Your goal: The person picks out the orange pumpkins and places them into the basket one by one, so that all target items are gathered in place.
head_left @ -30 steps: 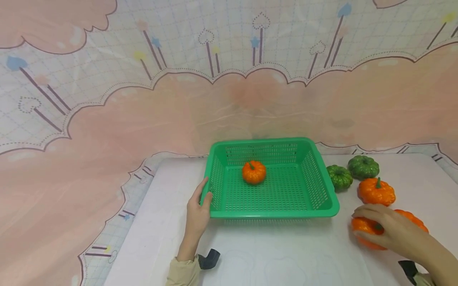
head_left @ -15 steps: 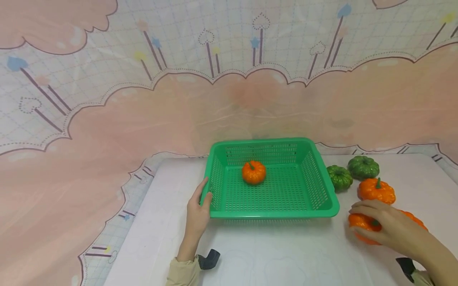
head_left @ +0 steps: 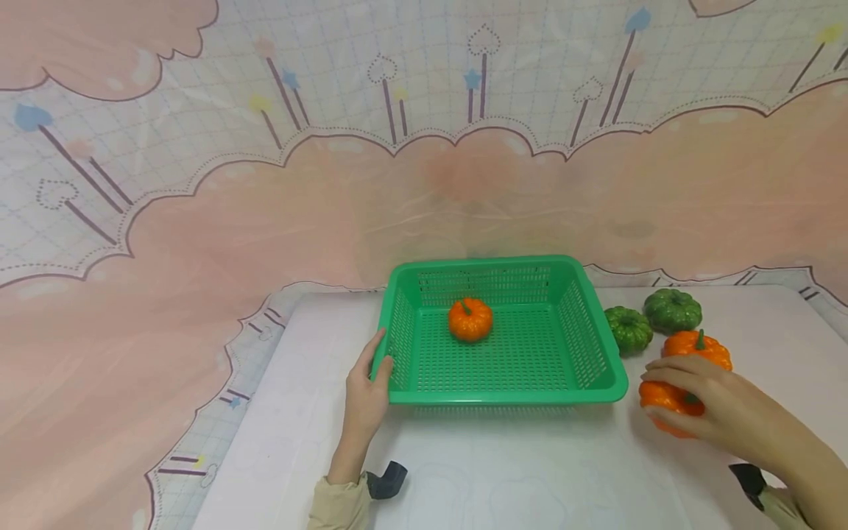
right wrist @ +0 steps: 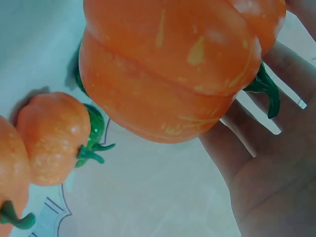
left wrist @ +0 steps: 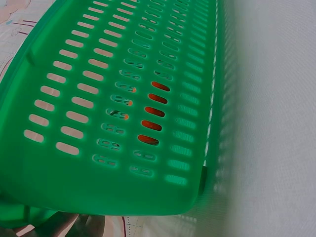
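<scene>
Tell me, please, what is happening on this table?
A person's left hand holds the side of a green basket, where one orange pumpkin lies. The right hand grips another orange pumpkin, outside the basket. Two green pumpkins and two more orange pumpkins lie nearby on the table.

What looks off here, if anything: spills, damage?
No spills that I can see; the green basket looks intact. Only oddity: irregular yellow marks on the side of the orange pumpkin held in the right hand. They break up its colour; can't tell whether it's chipped paint or decoration.
</scene>
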`<action>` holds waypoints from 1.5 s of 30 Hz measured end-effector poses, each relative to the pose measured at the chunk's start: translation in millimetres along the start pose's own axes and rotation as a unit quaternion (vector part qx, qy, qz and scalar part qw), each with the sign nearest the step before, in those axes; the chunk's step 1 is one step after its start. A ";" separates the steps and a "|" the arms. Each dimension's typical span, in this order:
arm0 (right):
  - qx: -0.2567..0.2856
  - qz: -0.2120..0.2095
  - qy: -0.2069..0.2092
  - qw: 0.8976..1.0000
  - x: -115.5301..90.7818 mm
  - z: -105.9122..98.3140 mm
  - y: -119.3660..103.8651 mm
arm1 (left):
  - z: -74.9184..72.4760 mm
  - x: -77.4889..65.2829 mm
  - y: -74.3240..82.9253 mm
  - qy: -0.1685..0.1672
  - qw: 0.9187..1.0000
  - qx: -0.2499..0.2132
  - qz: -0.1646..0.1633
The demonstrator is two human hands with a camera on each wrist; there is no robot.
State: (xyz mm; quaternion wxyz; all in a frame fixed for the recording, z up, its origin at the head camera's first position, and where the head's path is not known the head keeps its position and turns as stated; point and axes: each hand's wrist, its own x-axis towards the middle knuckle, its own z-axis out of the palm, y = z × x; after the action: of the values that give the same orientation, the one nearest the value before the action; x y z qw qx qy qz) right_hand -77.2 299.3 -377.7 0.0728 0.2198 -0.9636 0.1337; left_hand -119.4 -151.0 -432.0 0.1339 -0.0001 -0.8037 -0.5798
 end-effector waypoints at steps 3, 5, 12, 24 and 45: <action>0.004 -0.003 0.002 1.000 2.6 -2.7 -1.4 | -0.5 0.1 0.3 0.002 1.000 0.004 0.001; 0.008 0.002 -0.007 1.000 4.7 -5.1 -2.5 | -1.1 0.2 1.0 0.000 1.000 0.004 0.002; 0.011 0.004 -0.020 1.000 9.6 -10.9 -7.3 | -1.2 1.3 0.9 -0.005 1.000 -0.004 0.001; -0.021 -0.082 0.072 0.994 17.5 -17.0 -13.2 | 0.6 1.1 0.7 0.000 1.000 0.002 -0.001; -0.010 -0.094 0.073 0.993 36.9 -28.8 -25.5 | -0.5 -0.5 2.2 -0.001 1.000 0.007 -0.008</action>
State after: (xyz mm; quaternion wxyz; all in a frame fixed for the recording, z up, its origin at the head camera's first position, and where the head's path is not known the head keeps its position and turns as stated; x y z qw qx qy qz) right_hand -96.5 270.6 -337.2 0.1572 0.2987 -0.9319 0.1325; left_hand -118.5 -150.7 -429.9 0.1284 0.0067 -0.8080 -0.5749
